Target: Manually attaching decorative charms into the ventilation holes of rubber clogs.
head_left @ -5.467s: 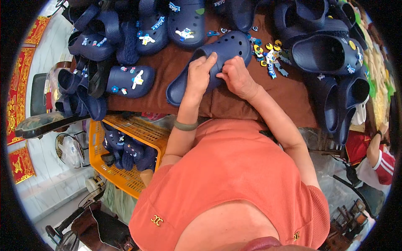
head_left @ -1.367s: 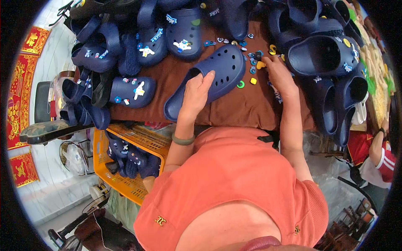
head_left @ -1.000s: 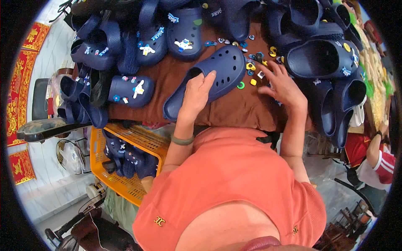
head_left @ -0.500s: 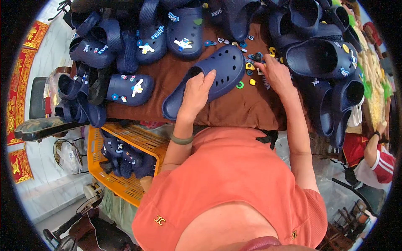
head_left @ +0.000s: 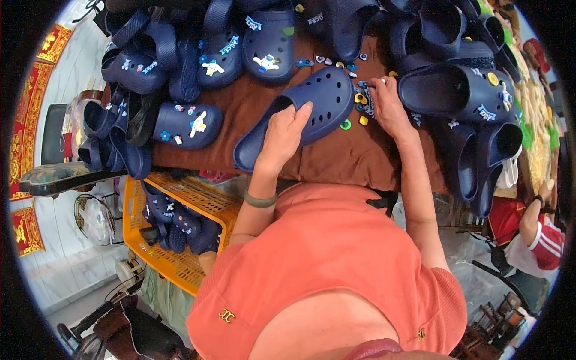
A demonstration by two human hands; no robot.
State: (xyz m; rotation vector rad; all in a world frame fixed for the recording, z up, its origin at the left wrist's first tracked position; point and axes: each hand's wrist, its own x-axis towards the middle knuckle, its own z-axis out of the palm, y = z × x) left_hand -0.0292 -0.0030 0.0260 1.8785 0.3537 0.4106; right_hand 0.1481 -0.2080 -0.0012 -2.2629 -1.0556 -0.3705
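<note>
My left hand (head_left: 283, 135) grips a navy clog (head_left: 329, 102) at its opening, thumb on the upper. The clog lies tilted, its holed toe pointing up to the right, and no charms show on it. To its right my right hand (head_left: 388, 108) is over a scatter of small shoe charms, thumb and fingers pinched together. A tiny pale bit shows at the fingertips, too small to name. Beside that hand lie a yellow charm (head_left: 363, 120), a green ring-shaped charm (head_left: 345, 124) and several blue and white charms (head_left: 305, 62).
Navy clogs with charms (head_left: 186, 127) crowd the brown cloth (head_left: 210, 159) on the left, at the back and on the right (head_left: 462, 90). An orange basket (head_left: 174, 273) holding more clogs stands low on the left. Another person's arm (head_left: 534, 219) shows at far right.
My right hand has shifted slightly left over the charms, its fingers now drawn closer together. The left hand and the clog stay nearly in place.
</note>
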